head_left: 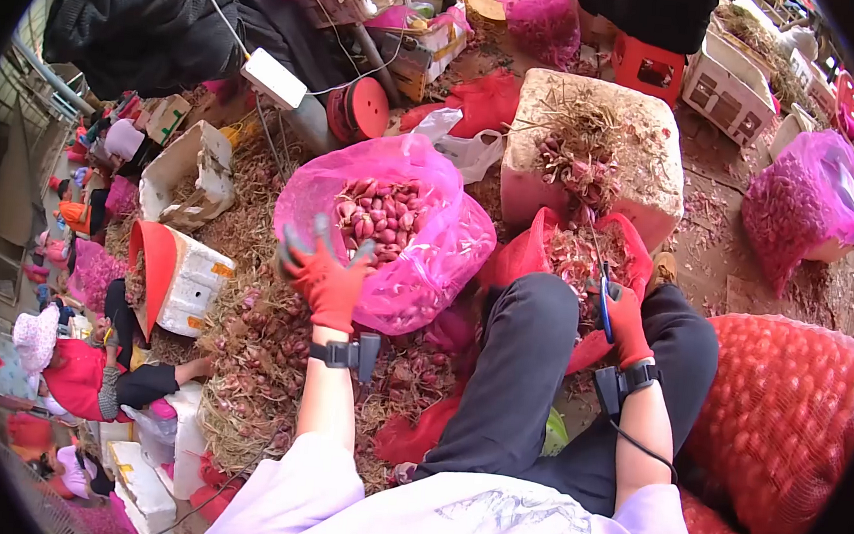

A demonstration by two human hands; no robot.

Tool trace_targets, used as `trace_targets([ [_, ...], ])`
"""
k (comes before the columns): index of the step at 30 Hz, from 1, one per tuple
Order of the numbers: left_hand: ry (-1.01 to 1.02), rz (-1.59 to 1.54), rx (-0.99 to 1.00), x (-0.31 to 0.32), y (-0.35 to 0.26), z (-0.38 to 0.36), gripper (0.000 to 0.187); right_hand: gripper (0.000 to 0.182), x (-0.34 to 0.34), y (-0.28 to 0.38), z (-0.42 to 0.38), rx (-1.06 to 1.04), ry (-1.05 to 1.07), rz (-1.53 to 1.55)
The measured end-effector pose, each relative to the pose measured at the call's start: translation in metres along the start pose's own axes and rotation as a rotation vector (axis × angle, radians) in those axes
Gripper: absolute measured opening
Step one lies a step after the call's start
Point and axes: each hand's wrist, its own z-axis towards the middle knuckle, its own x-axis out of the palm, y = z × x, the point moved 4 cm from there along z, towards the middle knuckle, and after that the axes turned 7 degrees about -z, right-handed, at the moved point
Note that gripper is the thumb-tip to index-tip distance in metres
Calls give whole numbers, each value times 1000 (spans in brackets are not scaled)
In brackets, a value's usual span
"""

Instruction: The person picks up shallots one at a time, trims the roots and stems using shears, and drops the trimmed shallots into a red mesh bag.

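My left hand (324,277), in a red glove with grey fingertips, is spread open at the near left edge of a pink mesh bag (455,234). Cleaned shallots (381,218) lie inside that bag. My right hand (626,315), also gloved in red, is closed round the blue handles of scissors (605,291). The scissor blades point away from me, over a red mesh bag (523,260) of trimmings between my knees. Just beyond, a bunch of shallots with dry stalks (581,164) rests on a foam block (647,149).
Untrimmed shallots (258,374) are heaped at my left. Full red net sacks (776,415) stand at my right. Foam boxes (195,284) and a red cable reel (359,111) are farther off. A person in a red vest (77,378) sits at far left.
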Motion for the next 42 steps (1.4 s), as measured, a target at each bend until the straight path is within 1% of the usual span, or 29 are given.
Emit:
trace_targets([
  [1,-73,105,-114,4,13,-1,63,17,0,-1,3,-15,-1,-18],
  [2,-64,51,-238,39,47,-12,62,19,-2,2,2,-66,-32,-123],
  [4,155,-321,-543,85,98,-26,54,23,-4,15,0,-167,-108,-333],
  [6,588,-950,-901,108,119,-48,41,32,-8,37,4,-329,-197,-536],
  [7,539,-1130,-805,105,119,-52,37,35,-9,49,7,-354,-166,-574],
  [9,424,-1477,-586,77,99,-56,31,41,-12,130,-1,-406,-107,-651],
  [10,383,-1534,-508,68,93,-60,30,40,-7,163,-4,-466,-61,-694],
  [11,461,-1546,-496,46,78,-62,30,39,1,188,-4,-526,-14,-736],
  [13,612,-1560,-478,-18,46,-67,31,35,26,217,1,-783,16,-872],
  [14,711,-1522,-507,-27,44,-73,33,33,45,224,8,-801,78,-961],
  [15,667,-1500,-516,-30,47,-79,32,31,65,228,15,-817,134,-1049],
  [18,599,-1426,-539,-37,61,-99,29,24,106,235,31,-763,267,-1327],
  [21,382,-1519,-570,-20,94,-123,27,21,119,204,61,-727,187,-1493],
  [22,392,-1585,-677,-24,94,-134,25,22,116,191,71,-680,193,-1528],
  [23,501,-1565,-731,-18,101,-145,24,24,102,181,70,-635,166,-1443],
  [25,731,-1522,-831,-2,118,-171,23,24,87,155,68,-432,204,-1430],
  [26,851,-1434,-848,0,116,-174,20,25,82,135,67,-442,176,-1420],
  [27,917,-1253,-784,7,117,-171,21,26,78,120,62,-445,143,-1411],
  [28,976,-1071,-713,17,120,-167,22,26,75,104,58,-450,165,-1470],
  [29,1025,-889,-638,26,122,-161,23,27,68,104,47,-358,290,-1537],
  [30,865,-524,-145,31,115,-143,32,27,67,85,46,-373,304,-1545],
  [32,866,-359,-77,47,91,-130,39,29,64,60,39,-364,332,-1508],
  [33,856,-278,-44,50,77,-121,42,30,57,62,31,-381,274,-1458],
  [35,1043,-95,23,55,72,-122,47,31,40,71,20,-306,227,-1350],
  [37,1214,90,108,60,65,-117,52,31,18,76,16,-251,296,-1325],
  [38,1021,-18,196,34,58,-105,57,35,6,87,10,-229,319,-1333],
  [39,901,-96,47,3,45,-84,58,36,-7,97,4,-215,282,-1325],
  [40,1074,-251,-340,-19,27,-62,52,36,-17,103,0,-223,240,-1315],
  [42,361,-595,82,-29,7,-47,66,38,-30,102,2,-218,195,-1284],
])
